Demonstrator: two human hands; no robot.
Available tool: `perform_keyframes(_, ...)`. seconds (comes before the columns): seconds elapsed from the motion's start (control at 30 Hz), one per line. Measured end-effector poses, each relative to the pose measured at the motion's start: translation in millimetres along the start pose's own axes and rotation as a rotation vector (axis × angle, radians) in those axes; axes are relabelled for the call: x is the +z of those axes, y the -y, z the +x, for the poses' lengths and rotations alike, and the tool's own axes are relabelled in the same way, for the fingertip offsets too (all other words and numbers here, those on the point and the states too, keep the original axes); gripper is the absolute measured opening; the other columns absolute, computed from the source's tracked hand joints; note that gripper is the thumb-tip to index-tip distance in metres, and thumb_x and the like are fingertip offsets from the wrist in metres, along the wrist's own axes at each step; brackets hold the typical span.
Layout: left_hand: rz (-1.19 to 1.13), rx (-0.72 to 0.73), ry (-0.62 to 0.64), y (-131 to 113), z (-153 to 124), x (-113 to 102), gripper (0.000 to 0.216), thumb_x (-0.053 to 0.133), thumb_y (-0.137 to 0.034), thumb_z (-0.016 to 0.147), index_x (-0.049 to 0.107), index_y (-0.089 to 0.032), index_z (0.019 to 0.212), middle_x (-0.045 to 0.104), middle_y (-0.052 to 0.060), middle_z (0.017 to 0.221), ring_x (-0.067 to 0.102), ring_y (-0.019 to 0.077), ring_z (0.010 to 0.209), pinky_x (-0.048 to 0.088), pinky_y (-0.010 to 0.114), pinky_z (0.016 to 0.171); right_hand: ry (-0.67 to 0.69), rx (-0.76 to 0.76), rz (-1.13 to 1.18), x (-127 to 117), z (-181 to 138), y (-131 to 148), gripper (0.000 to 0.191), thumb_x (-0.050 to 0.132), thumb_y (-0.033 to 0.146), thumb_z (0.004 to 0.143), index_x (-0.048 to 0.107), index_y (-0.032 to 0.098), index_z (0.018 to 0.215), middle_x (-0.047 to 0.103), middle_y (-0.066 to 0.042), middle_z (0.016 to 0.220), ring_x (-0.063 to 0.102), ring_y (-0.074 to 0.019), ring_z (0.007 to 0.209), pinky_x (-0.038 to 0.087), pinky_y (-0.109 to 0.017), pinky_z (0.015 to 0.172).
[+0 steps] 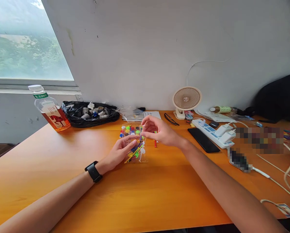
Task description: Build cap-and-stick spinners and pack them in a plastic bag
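Across the whole lower view runs the worktop (145, 194), a smooth orange wood-look sheet with a dull shine, set against a scuffed white wall. At its far left edge a crumpled black plastic bag (90, 114) holds small grey and white cylinders, and beside that leans a clear bottle (50, 110) of amber drink with a white cap. A round beige fan (186, 99) stands at the back, right of centre, with a white power strip (214, 132) and a flat black phone (203, 139) lying near it; black-rimmed glasses (171, 119) rest between fan and hands. Nothing lies in front of the hands.

Near the middle of the worktop, a small clear plastic bag (135, 142) is held up on its lower edge, filled with bright beads and thin coloured sticks. The left hand (119, 152), a black watch on its wrist, lies low with fingers pressed against the bag's left side. The right hand (159, 131) arches above, its grip a pinch of thumb and forefinger closed on the bag's top edge. A red stick (155, 142) lies just beneath that hand.
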State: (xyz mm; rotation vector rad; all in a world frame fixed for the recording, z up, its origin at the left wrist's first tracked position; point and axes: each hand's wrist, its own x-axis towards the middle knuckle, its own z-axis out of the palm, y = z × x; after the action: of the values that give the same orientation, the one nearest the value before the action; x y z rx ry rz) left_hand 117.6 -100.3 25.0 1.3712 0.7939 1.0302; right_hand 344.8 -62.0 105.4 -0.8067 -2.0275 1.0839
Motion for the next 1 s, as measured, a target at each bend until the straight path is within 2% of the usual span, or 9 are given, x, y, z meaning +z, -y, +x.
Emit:
perform_keyframes(0.07,-0.038,0.004,0.002,3,-1,5,0.049,0.070,-0.056,0.097,0.072,-0.018,0.128,0.077,0.011,0.116,0.072,0.0238,0.103,0.056,0.031,0.088,-0.062,0.072,0.204,13,-13,-15,0.055,0.085,0.043,0.084,0.059,0.027,0.129,0.068,-0.003,0.111,0.068,-0.0145,0.088,0.059,-0.029,0.079)
perform_keyframes(0.13,-0.050,0.012,0.001,5,-3,9,0.047,0.069,-0.056,0.097,0.075,-0.017,0.124,0.077,0.011,0.117,0.071,0.0232,0.105,0.055,0.030,0.090,-0.024,0.125,0.292,24,-27,-31,0.066,0.090,0.041,0.079,0.056,0.028,0.134,0.068,-0.004,0.114,0.068,-0.0169,0.100,0.059,-0.032,0.088)
perform_keyframes(0.23,-0.049,-0.017,0.007,5,-4,12,0.050,0.070,-0.056,0.097,0.075,-0.018,0.128,0.076,0.011,0.121,0.069,0.0255,0.112,0.055,0.032,0.093,-0.055,0.146,0.265,32,-46,-50,0.050,0.091,0.037,0.078,0.066,0.022,0.119,0.067,-0.005,0.118,0.068,-0.0168,0.102,0.056,-0.032,0.095)
perform_keyframes(0.4,-0.059,-0.031,-0.124,5,0,4,0.053,0.078,-0.055,0.091,0.074,-0.017,0.128,0.079,0.011,0.116,0.072,0.0253,0.111,0.056,0.033,0.095,-0.026,0.274,0.349,34,-57,-65,0.045,0.091,0.040,0.077,0.069,0.018,0.110,0.070,-0.002,0.088,0.065,-0.0149,0.078,0.055,-0.029,0.074)
perform_keyframes(0.5,-0.134,-0.034,-0.150,7,3,1,0.050,0.081,-0.053,0.088,0.076,-0.015,0.121,0.080,0.012,0.110,0.074,0.0229,0.104,0.057,0.033,0.095,-0.053,0.265,0.337,36,-57,-62,0.044,0.091,0.041,0.078,0.071,0.018,0.109,0.071,-0.003,0.094,0.066,-0.0158,0.085,0.055,-0.029,0.079)
perform_keyframes(0.6,-0.182,-0.048,-0.118,7,1,5,0.044,0.081,-0.051,0.089,0.078,-0.015,0.114,0.080,0.011,0.109,0.075,0.0209,0.097,0.058,0.033,0.092,-0.163,0.220,0.363,40,-55,-56,0.039,0.087,0.046,0.082,0.073,0.019,0.108,0.072,-0.005,0.104,0.067,-0.0178,0.095,0.056,-0.030,0.082)
perform_keyframes(0.73,-0.153,-0.053,-0.067,3,-2,10,0.039,0.079,-0.049,0.092,0.081,-0.015,0.110,0.078,0.013,0.116,0.072,0.0225,0.105,0.057,0.034,0.097,-0.289,0.188,0.396,42,-53,-49,0.033,0.086,0.046,0.082,0.073,0.018,0.094,0.070,-0.003,0.087,0.064,-0.0148,0.078,0.054,-0.028,0.073)
perform_keyframes(0.83,-0.070,0.005,-0.087,0,-1,6,0.035,0.082,-0.042,0.089,0.081,-0.017,0.113,0.078,0.011,0.118,0.070,0.0199,0.103,0.055,0.030,0.093,-0.279,0.193,0.386,39,-54,-47,0.031,0.086,0.044,0.082,0.071,0.016,0.084,0.067,-0.001,0.076,0.060,-0.0128,0.068,0.052,-0.028,0.068)
perform_keyframes(1.0,-0.034,0.077,-0.100,-4,4,-6,0.035,0.087,-0.036,0.085,0.079,-0.016,0.113,0.078,0.008,0.098,0.067,0.0150,0.083,0.055,0.028,0.080,-0.322,0.154,0.366,35,-54,-50,0.033,0.086,0.042,0.082,0.075,0.018,0.102,0.072,-0.004,0.089,0.066,-0.0162,0.079,0.056,-0.030,0.073)
